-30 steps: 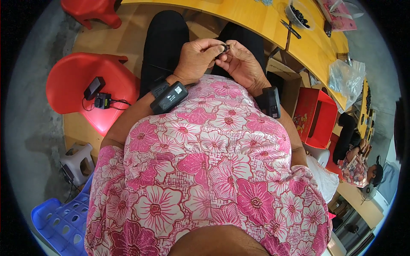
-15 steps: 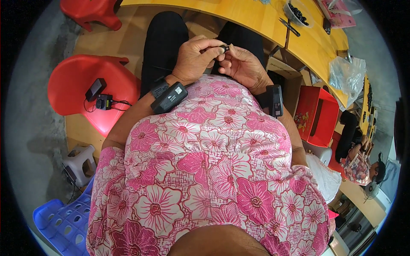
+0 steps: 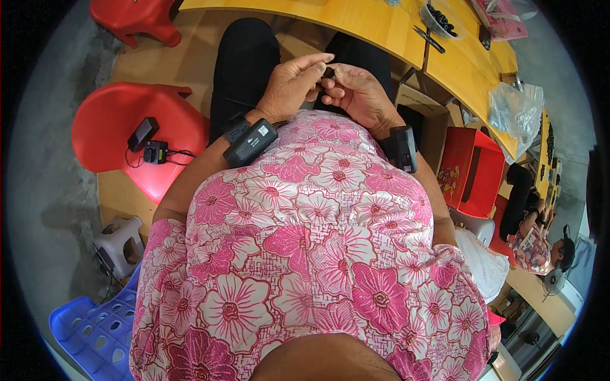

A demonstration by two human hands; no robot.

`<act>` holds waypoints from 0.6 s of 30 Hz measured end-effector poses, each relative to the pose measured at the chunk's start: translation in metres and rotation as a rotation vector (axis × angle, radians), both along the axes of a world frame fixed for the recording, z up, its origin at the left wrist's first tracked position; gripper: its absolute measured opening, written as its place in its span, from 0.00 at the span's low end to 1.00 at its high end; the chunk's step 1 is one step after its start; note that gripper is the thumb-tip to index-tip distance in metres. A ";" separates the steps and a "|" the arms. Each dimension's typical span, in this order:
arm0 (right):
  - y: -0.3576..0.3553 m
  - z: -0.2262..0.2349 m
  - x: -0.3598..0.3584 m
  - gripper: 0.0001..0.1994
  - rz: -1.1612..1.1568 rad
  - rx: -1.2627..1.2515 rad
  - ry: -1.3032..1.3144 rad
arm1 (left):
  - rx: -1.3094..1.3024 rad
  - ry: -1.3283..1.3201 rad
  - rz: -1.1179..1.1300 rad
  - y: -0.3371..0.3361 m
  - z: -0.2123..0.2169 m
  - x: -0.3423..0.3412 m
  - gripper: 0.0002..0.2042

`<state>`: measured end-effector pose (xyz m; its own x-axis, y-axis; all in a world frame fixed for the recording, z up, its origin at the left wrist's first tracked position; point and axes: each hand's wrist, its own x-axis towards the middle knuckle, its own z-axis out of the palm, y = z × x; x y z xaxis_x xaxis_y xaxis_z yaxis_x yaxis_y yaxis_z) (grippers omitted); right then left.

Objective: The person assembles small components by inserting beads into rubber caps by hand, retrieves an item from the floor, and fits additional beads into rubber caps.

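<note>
My two hands meet over my lap, just short of the table's edge. A small black round part (image 3: 328,73) is pinched between the thumb and fingers of my right hand (image 3: 363,92). Its exact kind is too small to make out. My left hand (image 3: 291,84) is close beside it, index finger and thumb stretched out and slightly apart above the part, with nothing visible between them. The lower fingers of my left hand are partly hidden. Each wrist wears a black strapped device, the left one (image 3: 251,145) and the right one (image 3: 403,149).
Ahead runs a yellow table (image 3: 356,25), with a clear bowl (image 3: 440,20) of black parts and tweezers (image 3: 429,39). A red chair (image 3: 95,127) holding small black devices stands at left. At right are a plastic bag (image 3: 518,111), a red box (image 3: 473,171) and another person (image 3: 534,244).
The fingertips of my left hand have come off the black part and spread slightly. The part has turned and sits a little further left in my right hand's pinch.
</note>
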<state>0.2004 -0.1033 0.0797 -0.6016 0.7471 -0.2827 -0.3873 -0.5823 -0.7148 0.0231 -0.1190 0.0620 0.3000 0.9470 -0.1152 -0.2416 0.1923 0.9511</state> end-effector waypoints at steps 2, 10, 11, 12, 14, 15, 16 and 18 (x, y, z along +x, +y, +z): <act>-0.001 0.002 -0.003 0.12 -0.010 0.051 -0.085 | 0.025 0.015 -0.093 0.001 -0.001 0.000 0.19; -0.008 0.011 -0.011 0.10 -0.064 0.479 -0.533 | 0.154 0.213 -0.077 0.001 0.000 0.000 0.21; -0.008 0.010 -0.011 0.10 -0.064 0.480 -0.533 | 0.151 0.250 -0.121 0.001 0.002 -0.001 0.21; -0.008 0.009 -0.011 0.10 -0.075 0.480 -0.525 | 0.152 0.249 -0.121 0.001 0.002 0.000 0.21; -0.009 0.009 -0.012 0.09 -0.082 0.482 -0.515 | 0.172 0.226 -0.088 -0.001 0.003 0.000 0.20; -0.010 0.011 -0.014 0.09 -0.079 0.447 -0.508 | 0.172 0.226 -0.087 -0.001 0.003 0.000 0.20; -0.010 0.012 -0.015 0.09 -0.078 0.411 -0.501 | 0.155 0.211 -0.083 -0.002 0.003 0.000 0.20; -0.010 0.012 -0.015 0.10 -0.070 0.408 -0.506 | 0.138 0.195 -0.080 -0.003 0.004 0.000 0.20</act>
